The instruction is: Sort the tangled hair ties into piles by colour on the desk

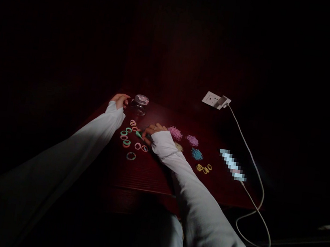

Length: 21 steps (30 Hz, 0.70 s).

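My left hand (122,100) rests at the left of a small clear jar (139,109) with a pale lid, its fingers loosely bent and apart, holding nothing that I can see. My right hand (154,131) is low over the table, fingers pinched at a green hair tie (138,135); its fingertips are partly in shadow. Left of and below that hand lie several ring-shaped hair ties: a pink one (137,146), a green one (129,130) and a multicoloured one (131,156) among them. A yellowish pile (178,146) is partly hidden behind my right sleeve.
On the dark red table (145,178) are a pink pile (175,133) of small bands, a purple pile (192,140), a blue pile (197,154) and yellow hair ties (205,170). A white cable (252,156) runs from a wall socket (213,100) to a blurred-out device (233,165).
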Each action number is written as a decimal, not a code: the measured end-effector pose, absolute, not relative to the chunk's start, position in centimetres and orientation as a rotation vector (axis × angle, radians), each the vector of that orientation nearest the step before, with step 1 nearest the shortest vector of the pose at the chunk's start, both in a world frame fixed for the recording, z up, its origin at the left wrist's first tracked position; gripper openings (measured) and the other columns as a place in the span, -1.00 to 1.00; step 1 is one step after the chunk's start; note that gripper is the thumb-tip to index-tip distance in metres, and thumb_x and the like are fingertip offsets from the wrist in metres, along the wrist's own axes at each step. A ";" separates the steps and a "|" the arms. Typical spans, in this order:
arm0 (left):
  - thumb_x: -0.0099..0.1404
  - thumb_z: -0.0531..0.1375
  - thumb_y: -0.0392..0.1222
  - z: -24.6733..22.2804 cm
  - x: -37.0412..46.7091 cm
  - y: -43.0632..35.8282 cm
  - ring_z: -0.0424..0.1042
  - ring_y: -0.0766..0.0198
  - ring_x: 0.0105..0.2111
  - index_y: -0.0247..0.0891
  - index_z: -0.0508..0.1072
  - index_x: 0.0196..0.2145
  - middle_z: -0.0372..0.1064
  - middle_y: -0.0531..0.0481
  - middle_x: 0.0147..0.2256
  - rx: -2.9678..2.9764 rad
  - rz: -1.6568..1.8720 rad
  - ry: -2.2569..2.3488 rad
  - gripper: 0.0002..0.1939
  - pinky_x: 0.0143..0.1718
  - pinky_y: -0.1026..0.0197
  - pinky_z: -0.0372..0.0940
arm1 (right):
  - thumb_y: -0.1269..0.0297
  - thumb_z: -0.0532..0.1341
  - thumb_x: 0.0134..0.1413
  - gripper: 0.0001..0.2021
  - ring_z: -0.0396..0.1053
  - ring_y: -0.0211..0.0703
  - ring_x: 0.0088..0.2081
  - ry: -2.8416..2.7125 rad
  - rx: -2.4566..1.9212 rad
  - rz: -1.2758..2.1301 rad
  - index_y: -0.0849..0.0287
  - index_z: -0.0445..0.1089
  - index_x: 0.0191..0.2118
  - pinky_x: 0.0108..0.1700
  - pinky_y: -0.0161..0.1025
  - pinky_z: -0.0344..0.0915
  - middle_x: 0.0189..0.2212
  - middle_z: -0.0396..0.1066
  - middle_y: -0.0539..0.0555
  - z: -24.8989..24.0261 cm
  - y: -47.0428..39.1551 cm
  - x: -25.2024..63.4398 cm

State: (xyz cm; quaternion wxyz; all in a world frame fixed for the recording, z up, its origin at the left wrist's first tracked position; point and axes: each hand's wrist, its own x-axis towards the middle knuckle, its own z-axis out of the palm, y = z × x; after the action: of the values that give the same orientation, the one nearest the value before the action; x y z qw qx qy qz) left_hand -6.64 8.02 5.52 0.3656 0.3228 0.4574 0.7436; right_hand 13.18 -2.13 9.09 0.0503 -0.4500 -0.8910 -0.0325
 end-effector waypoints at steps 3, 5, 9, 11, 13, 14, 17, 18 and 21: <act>0.16 0.14 -0.18 5.5 -6.6 8.1 0.22 0.32 -0.54 -0.16 0.35 -0.48 0.18 0.11 -0.57 0.861 1.904 1.201 -0.93 -0.48 0.23 0.09 | 0.23 0.22 0.46 -0.80 0.33 0.04 0.08 -2.699 -1.331 -0.139 0.09 0.61 -0.03 0.10 -0.11 0.14 -0.02 0.58 0.13 9.3 -1.5 12.6; 0.17 0.14 -0.17 5.3 -6.8 8.2 0.23 0.31 -0.54 -0.15 0.35 -0.47 0.18 0.11 -0.56 0.895 1.893 1.198 -0.92 -0.46 0.22 0.09 | 0.21 0.23 0.45 -0.80 0.32 0.06 0.10 -2.714 -1.319 -0.177 0.08 0.61 -0.01 0.11 -0.09 0.16 -0.01 0.57 0.14 9.1 -1.1 12.3; 0.18 0.18 -0.16 5.3 -7.1 8.5 0.20 0.32 -0.56 -0.14 0.35 -0.45 0.17 0.13 -0.57 0.921 1.855 1.161 -0.92 -0.50 0.24 0.06 | 0.19 0.28 0.43 -0.79 0.32 0.05 0.11 -2.732 -1.267 -0.229 0.06 0.61 0.05 0.12 -0.09 0.19 0.01 0.56 0.14 8.4 -0.6 12.2; 0.19 0.20 -0.16 5.6 -7.0 8.4 0.17 0.33 -0.57 -0.15 0.37 -0.46 0.16 0.13 -0.59 0.877 1.864 1.140 -0.91 -0.54 0.27 0.03 | 0.19 0.31 0.40 -0.80 0.32 0.06 0.13 -2.714 -1.265 -0.232 0.07 0.61 0.04 0.14 -0.09 0.19 0.01 0.56 0.14 8.0 -0.3 12.3; 0.19 0.21 -0.20 6.0 -6.6 8.1 0.15 0.35 -0.58 -0.17 0.38 -0.49 0.14 0.14 -0.60 0.811 1.909 1.119 -0.89 -0.56 0.30 0.02 | 0.20 0.34 0.38 -0.80 0.32 0.08 0.14 -2.713 -1.278 -0.231 0.08 0.62 0.03 0.14 -0.08 0.20 0.00 0.56 0.16 7.7 -0.1 12.4; 0.19 0.20 -0.24 6.3 -6.3 7.9 0.14 0.35 -0.58 -0.18 0.38 -0.50 0.14 0.14 -0.60 0.782 1.931 1.109 -0.88 -0.56 0.30 0.01 | 0.21 0.33 0.38 -0.81 0.32 0.09 0.14 -2.717 -1.280 -0.234 0.09 0.62 0.02 0.15 -0.08 0.19 -0.01 0.56 0.16 7.6 0.0 12.4; 0.17 0.14 -0.37 6.8 -5.7 7.1 0.14 0.37 -0.59 -0.22 0.39 -0.53 0.15 0.13 -0.60 0.737 1.970 1.080 -0.84 -0.55 0.31 0.01 | 0.22 0.31 0.39 -0.83 0.32 0.10 0.13 -2.729 -1.257 -0.243 0.11 0.62 -0.04 0.16 -0.05 0.18 -0.03 0.57 0.17 7.5 0.0 12.4; 0.17 0.12 -0.40 6.9 -5.6 6.9 0.13 0.37 -0.59 -0.22 0.39 -0.53 0.16 0.13 -0.60 0.725 1.978 1.072 -0.82 -0.54 0.32 0.02 | 0.23 0.30 0.39 -0.84 0.31 0.10 0.14 -2.727 -1.244 -0.250 0.12 0.62 -0.05 0.17 -0.04 0.17 -0.03 0.57 0.17 7.5 -0.1 12.4; 0.19 0.10 -0.42 6.9 -5.4 6.4 0.13 0.37 -0.57 -0.23 0.41 -0.52 0.18 0.12 -0.59 0.704 1.992 1.050 -0.80 -0.53 0.33 0.03 | 0.22 0.31 0.39 -0.83 0.31 0.13 0.15 -2.709 -1.201 -0.252 0.15 0.61 -0.06 0.18 -0.02 0.15 -0.03 0.58 0.19 7.8 -0.5 12.3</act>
State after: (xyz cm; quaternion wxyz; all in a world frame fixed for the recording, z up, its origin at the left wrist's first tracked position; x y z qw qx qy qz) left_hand -5.45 6.38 6.86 0.3810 0.2760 0.4115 0.7806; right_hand 12.35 -0.46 7.79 0.0838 -0.4023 -0.9077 -0.0844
